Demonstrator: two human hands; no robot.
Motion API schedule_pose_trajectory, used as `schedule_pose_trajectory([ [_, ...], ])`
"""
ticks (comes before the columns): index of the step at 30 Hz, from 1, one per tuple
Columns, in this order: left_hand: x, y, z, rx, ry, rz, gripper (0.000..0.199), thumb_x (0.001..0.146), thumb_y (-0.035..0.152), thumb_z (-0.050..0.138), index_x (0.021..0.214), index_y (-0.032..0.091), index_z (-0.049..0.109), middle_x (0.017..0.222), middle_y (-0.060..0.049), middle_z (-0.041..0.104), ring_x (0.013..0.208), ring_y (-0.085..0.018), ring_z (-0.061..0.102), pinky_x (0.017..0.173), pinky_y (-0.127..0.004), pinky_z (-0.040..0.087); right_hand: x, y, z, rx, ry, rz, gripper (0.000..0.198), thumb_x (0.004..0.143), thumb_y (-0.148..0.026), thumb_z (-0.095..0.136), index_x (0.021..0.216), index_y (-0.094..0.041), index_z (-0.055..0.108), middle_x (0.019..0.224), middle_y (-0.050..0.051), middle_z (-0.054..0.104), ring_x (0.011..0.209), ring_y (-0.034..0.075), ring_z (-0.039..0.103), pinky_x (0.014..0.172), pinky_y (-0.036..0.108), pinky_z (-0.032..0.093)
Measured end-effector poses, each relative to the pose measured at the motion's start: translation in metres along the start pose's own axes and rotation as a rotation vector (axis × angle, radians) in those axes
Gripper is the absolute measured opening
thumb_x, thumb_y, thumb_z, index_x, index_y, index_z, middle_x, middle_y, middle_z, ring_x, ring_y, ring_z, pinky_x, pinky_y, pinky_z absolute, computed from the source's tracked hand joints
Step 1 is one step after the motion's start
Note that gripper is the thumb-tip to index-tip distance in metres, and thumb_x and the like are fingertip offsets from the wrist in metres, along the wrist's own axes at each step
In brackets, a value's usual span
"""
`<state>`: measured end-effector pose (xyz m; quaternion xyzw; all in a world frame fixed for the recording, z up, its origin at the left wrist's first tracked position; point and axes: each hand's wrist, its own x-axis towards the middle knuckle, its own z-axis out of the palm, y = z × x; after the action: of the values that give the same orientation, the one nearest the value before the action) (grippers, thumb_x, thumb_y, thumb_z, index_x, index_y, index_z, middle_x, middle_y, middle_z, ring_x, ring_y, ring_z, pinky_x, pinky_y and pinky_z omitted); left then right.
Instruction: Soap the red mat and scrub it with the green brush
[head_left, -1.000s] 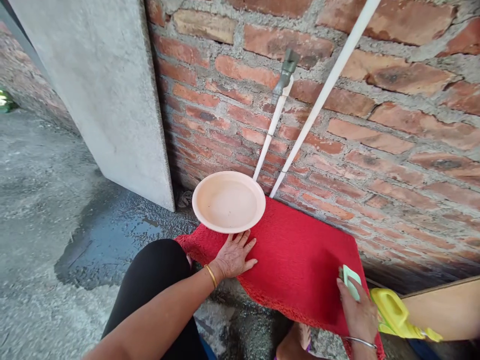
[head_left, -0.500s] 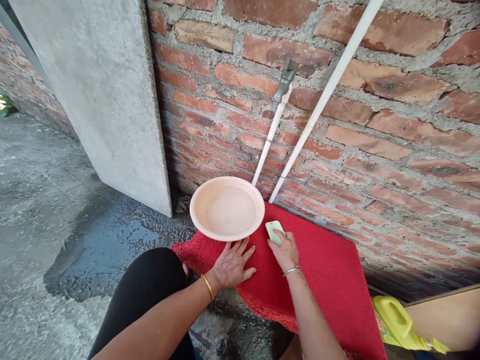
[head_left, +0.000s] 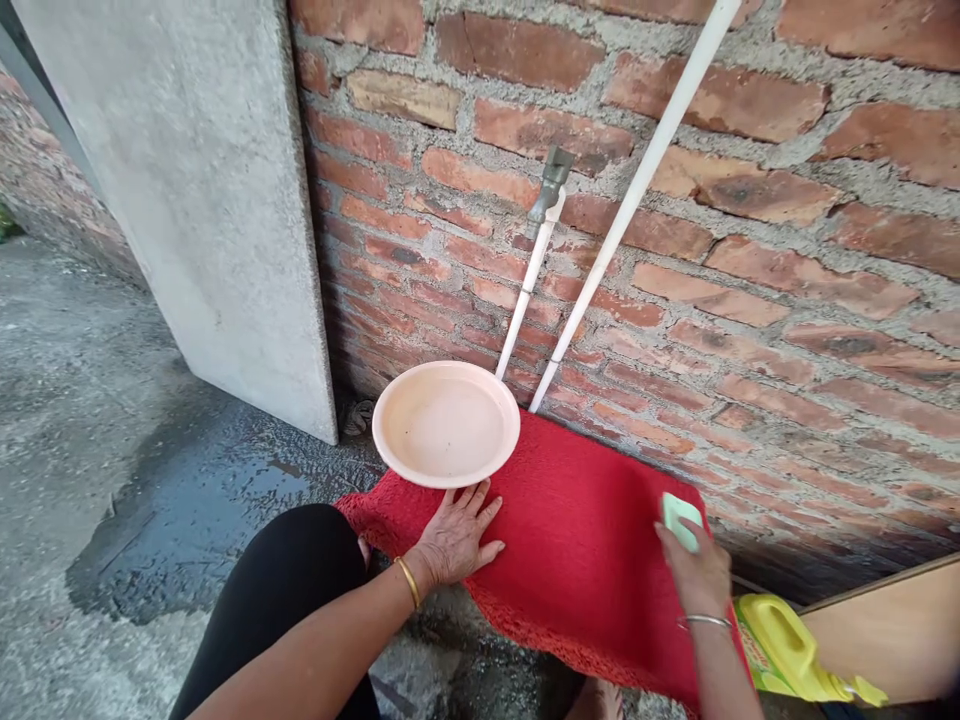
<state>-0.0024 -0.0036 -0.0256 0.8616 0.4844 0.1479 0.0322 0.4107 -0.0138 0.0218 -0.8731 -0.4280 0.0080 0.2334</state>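
A wet-looking red cloth (head_left: 581, 530) with a lacy edge lies spread over a low surface by the wall. Fingers stretched and spread, my left hand (head_left: 457, 535) presses flat on it, just below a pale pink basin (head_left: 446, 475). My right hand (head_left: 697, 575) is closed around a pale green rounded block (head_left: 681, 520), against the cloth's right end. Whether this block is a soap bar or a brush, I cannot tell. The basin stands at the cloth's far left end and appears to hold water.
A brick wall (head_left: 675, 340) rises behind, with a white pipe (head_left: 630, 215) and a grey tap (head_left: 553, 185). A concrete slab (head_left: 225, 250) stands left, above wet floor (head_left: 187, 530). A yellow jug (head_left: 787, 650) lies at the right beside a board (head_left: 892, 625).
My right hand has slid the pale green block rightward along the cloth, from near the basin to the right end. My left hand stays in place on the cloth. The view has shifted slightly.
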Motion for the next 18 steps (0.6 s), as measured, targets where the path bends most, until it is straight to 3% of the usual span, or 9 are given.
schedule_pose_trajectory([
  [2,0.000,0.000,0.000,-0.002,-0.003,-0.003,0.066,0.094,0.065,0.048,0.146,0.025,0.055,0.157,-0.015,0.046,0.143,-0.034,0.042,0.119,-0.053,0.024,-0.016,-0.058,0.019,0.125,-0.097,-0.037,0.066,0.077,-0.068,0.056,0.125,-0.025,0.067,0.110,0.008,0.060,0.095,0.027,0.063,0.091,0.043,0.051],
  [6,-0.001,-0.001,0.000,-0.003,-0.010,0.002,0.066,0.094,0.065,0.047,0.148,0.026,0.054,0.157,-0.014,0.047,0.142,-0.033,0.044,0.119,-0.054,0.026,-0.045,-0.168,0.059,0.154,-0.282,-0.328,0.047,0.082,-0.048,0.061,0.123,-0.027,0.069,0.116,0.006,0.057,0.104,0.022,0.060,0.098,0.035,0.047],
  [8,-0.001,-0.001,0.000,-0.003,-0.017,-0.002,0.066,0.094,0.065,0.047,0.148,0.027,0.052,0.157,-0.014,0.048,0.140,-0.034,0.046,0.119,-0.055,0.026,-0.053,-0.203,0.075,0.123,-0.335,-0.432,0.043,0.082,-0.042,0.065,0.123,-0.030,0.070,0.115,0.005,0.058,0.106,0.021,0.059,0.097,0.032,0.046],
  [10,-0.002,-0.001,0.000,-0.001,-0.026,-0.006,0.067,0.094,0.066,0.046,0.149,0.028,0.051,0.157,-0.014,0.048,0.140,-0.034,0.046,0.118,-0.055,0.026,-0.055,-0.219,0.085,0.109,-0.366,-0.472,0.041,0.079,-0.040,0.069,0.120,-0.034,0.072,0.112,0.003,0.059,0.104,0.020,0.060,0.095,0.030,0.046],
  [12,-0.002,-0.001,0.001,0.002,-0.030,-0.001,0.067,0.094,0.066,0.046,0.150,0.028,0.050,0.157,-0.014,0.047,0.141,-0.035,0.045,0.118,-0.056,0.026,-0.048,-0.215,0.086,0.096,-0.373,-0.459,0.040,0.078,-0.040,0.071,0.118,-0.034,0.073,0.109,0.003,0.059,0.101,0.019,0.060,0.094,0.029,0.046],
  [14,-0.002,-0.001,0.002,0.007,-0.024,0.006,0.067,0.094,0.066,0.046,0.150,0.029,0.050,0.158,-0.013,0.046,0.142,-0.035,0.044,0.118,-0.055,0.026,-0.033,-0.191,0.079,0.069,-0.361,-0.416,0.040,0.079,-0.040,0.068,0.118,-0.030,0.073,0.109,0.004,0.059,0.099,0.019,0.061,0.096,0.030,0.046],
  [18,-0.001,0.000,0.003,0.012,-0.005,0.003,0.067,0.093,0.065,0.048,0.149,0.029,0.051,0.158,-0.012,0.046,0.141,-0.034,0.044,0.119,-0.052,0.024,0.016,-0.095,0.046,0.019,-0.265,-0.222,0.045,0.077,-0.050,0.062,0.114,-0.028,0.072,0.100,0.004,0.063,0.093,0.023,0.064,0.092,0.038,0.050],
])
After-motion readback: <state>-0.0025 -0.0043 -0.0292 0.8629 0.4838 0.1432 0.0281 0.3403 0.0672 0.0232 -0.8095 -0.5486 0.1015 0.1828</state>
